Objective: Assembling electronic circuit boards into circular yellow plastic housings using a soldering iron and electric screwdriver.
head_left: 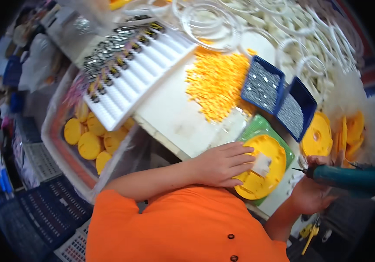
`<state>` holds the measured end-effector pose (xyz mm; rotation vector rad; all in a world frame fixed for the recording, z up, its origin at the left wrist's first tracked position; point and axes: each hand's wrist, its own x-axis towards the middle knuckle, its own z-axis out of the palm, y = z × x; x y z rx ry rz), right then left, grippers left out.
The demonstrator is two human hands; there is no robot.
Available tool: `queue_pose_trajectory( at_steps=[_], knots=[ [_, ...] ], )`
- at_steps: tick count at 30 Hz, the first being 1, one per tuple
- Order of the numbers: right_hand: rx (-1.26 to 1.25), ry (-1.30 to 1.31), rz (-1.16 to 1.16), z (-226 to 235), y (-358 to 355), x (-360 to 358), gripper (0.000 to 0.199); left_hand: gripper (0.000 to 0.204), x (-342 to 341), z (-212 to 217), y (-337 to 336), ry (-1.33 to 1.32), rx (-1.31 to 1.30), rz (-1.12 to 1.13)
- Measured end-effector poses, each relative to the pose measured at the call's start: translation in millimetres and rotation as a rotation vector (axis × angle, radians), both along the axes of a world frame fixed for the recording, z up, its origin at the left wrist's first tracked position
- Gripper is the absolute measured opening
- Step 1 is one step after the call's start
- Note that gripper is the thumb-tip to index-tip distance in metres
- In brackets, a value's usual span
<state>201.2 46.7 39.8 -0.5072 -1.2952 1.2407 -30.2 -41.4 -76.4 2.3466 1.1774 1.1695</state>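
My left hand (pixel 222 163) lies flat on a round yellow plastic disc (pixel 263 172), its fingertips pressing a small white block (pixel 261 164) against the disc. The disc rests on a green mat (pixel 261 126) at the table's near edge. To the right, my right hand (pixel 311 192) grips a teal electric screwdriver (pixel 349 178) whose thin bit points left toward the disc, a short gap away from it.
Two blue trays of small metal screws (pixel 279 96) sit behind the disc, beside a heap of small orange parts (pixel 215 83). More yellow discs (pixel 335 131) are stacked at right and in a lined bin (pixel 89 139) at left. A white slotted rack (pixel 130 74) and white rings (pixel 209 22) lie farther back.
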Motion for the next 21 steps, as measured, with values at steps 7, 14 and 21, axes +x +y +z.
queue_pose_trajectory(
  at_steps=[7, 14, 21],
  knots=[
    [-0.236, -0.719, -0.364, -78, -18, 38, 0.037, 0.025, -143, 52, -12, 0.070, 0.101, 0.768],
    [-0.131, -0.762, -0.272, -89, -30, 19, 0.026, 0.019, -307, 49, -28, 0.394, 0.008, 1.167],
    [0.109, -0.841, -0.217, -66, -30, 4, 0.024, 0.018, -327, 31, -10, 0.552, 0.005, 1.236]
  ],
)
